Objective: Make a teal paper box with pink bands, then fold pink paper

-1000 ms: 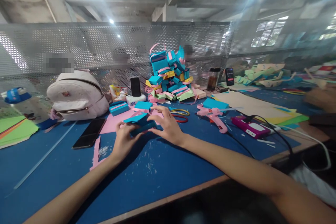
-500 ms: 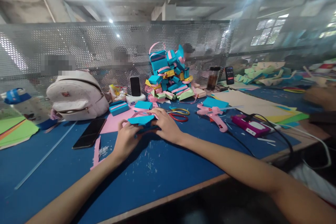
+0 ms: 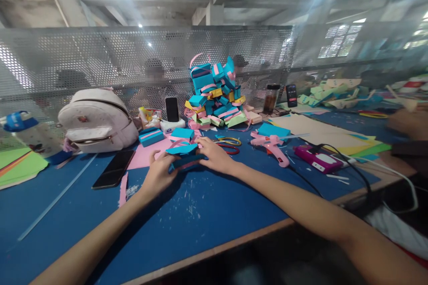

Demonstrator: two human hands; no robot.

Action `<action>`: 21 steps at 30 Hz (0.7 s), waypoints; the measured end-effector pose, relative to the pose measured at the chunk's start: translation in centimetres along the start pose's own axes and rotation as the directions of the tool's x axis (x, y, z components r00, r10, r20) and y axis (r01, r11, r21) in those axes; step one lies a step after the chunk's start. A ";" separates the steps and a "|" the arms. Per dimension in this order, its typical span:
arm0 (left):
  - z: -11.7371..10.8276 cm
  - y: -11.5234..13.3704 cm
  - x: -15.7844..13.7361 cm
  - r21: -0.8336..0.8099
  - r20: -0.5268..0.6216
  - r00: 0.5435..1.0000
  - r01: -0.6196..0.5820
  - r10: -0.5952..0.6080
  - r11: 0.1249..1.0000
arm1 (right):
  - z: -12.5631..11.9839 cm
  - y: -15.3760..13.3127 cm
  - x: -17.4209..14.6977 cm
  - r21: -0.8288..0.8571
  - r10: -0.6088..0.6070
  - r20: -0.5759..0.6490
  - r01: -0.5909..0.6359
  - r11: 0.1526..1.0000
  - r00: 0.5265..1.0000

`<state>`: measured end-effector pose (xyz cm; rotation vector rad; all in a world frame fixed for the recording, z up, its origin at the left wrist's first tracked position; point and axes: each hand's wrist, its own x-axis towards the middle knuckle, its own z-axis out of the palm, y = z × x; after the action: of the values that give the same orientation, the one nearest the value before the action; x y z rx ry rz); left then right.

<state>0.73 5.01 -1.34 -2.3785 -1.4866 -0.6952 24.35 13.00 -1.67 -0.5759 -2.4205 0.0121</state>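
Box of pink-striped blue paper [image 3: 187, 160] | your left hand [image 3: 159, 173] grips its left side, your right hand [image 3: 214, 156] its right | pinch lightly, keep walls square

A pale backpack [image 3: 96, 118] has a blue-capped bottle [image 3: 37, 137] to its left, a dark phone [image 3: 114, 169] lying in front, a perforated screen [image 3: 115, 60] behind it and a lidded jar [image 3: 269, 100] well off to its right.

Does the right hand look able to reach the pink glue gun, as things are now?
Probably yes: nothing tall stands between the right hand and the pink glue gun. However, that hand holds the blue paper box and should first let go.
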 end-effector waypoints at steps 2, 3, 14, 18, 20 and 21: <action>0.1 0.1 -0.1 0.006 0.001 1.000 -0.001 0.001 1.000 | 0.1 0.0 0.0 0.007 -0.006 0.006 0.006 1.000 1.000; 0.1 0.1 -0.1 0.009 0.001 1.000 0.001 -0.001 1.000 | 0.1 -0.1 -0.1 0.009 -0.008 0.009 0.008 1.000 1.000; 0.1 -0.6 0.2 0.014 0.033 0.999 0.018 -0.018 1.000 | -0.8 0.8 0.2 -0.024 -0.046 0.066 0.048 0.999 0.997; 0.0 -1.0 0.4 0.012 0.057 0.998 -0.003 0.002 1.000 | -0.9 1.0 0.3 -0.043 -0.062 0.089 0.066 0.997 0.994; -0.2 -1.1 0.5 0.012 0.073 0.997 -0.026 0.025 1.000 | -1.0 1.0 0.4 -0.050 -0.074 0.101 0.079 0.996 0.992; -0.2 -1.2 0.5 0.011 0.081 0.996 -0.039 0.038 0.999 | -1.0 1.0 0.4 -0.054 -0.079 0.106 0.085 0.995 0.991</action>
<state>-0.22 5.85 -0.91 -2.4451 -1.4680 -0.5857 25.06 13.89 -0.75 -0.5123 -2.5510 -0.0651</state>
